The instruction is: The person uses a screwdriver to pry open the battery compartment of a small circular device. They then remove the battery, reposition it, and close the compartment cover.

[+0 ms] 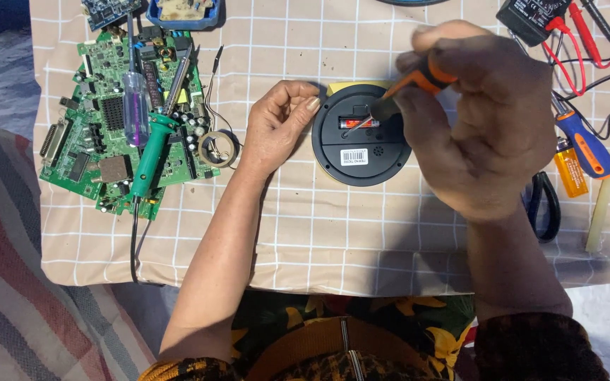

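Bright even daylight, soft shadows, sharp focus.

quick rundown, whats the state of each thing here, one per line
round black device: face down, battery bay open, battery inside
orange-handled screwdriver: held in right hand, tip in the bay
left hand: steadying the device's edge
soldering iron: lying on green circuit board
blue-handled screwdriver: lying unused

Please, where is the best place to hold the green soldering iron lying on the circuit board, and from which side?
Probably the green handle of the soldering iron, taken from above with the fingers across its width. It lies flat on the circuit board, with the metal tip at the far end and the cord toward the person.
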